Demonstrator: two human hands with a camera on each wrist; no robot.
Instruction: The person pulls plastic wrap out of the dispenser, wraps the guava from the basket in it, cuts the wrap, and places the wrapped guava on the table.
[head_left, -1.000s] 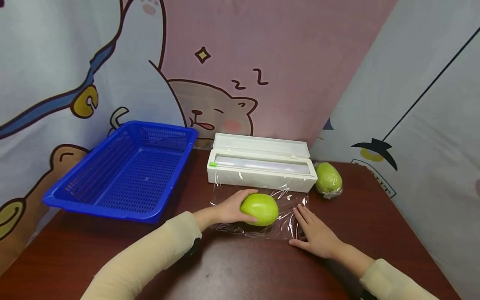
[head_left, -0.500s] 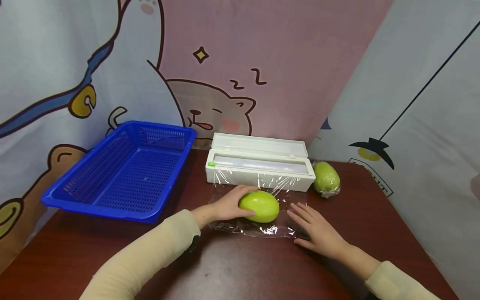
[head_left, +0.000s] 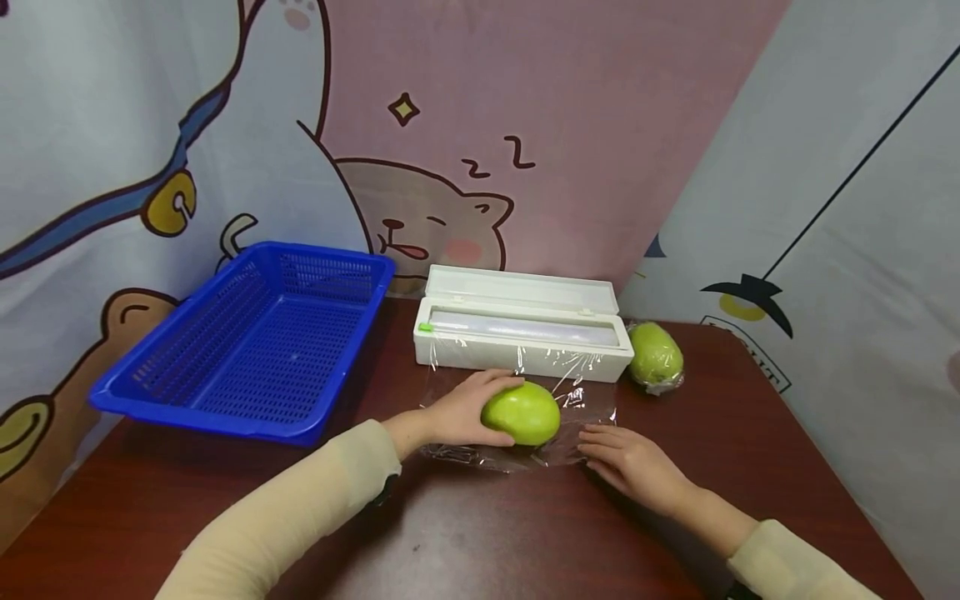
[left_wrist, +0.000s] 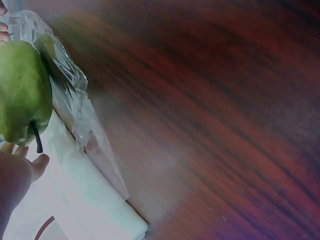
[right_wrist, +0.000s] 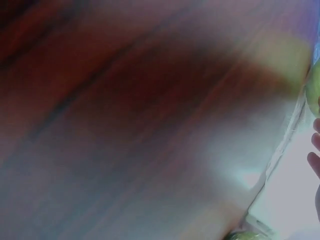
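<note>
At the far left, a rectangular blue plastic basket with perforated walls [head_left: 292, 350] sits on the dark reddish-brown wooden surface [head_left: 465, 533]. Right of it, the left hand [head_left: 461, 414], in a cream sleeve [head_left: 300, 492], has its fingers and thumb curled round one end of a smooth green oval fruit [head_left: 523, 414]; the left wrist view shows the fruit's short dark stem [left_wrist: 36, 137]. The fruit is over a sheet of clear plastic film [head_left: 577, 406], which runs from a long white box [head_left: 517, 354] behind, its lid [head_left: 525, 291] raised. The right hand [head_left: 637, 468] is at the sheet's near right corner, fingers close together; whether they pinch it, I cannot tell. Farthest right, a green fruit wrapped in clear film [head_left: 656, 354] rests just beside the box's end.
</note>
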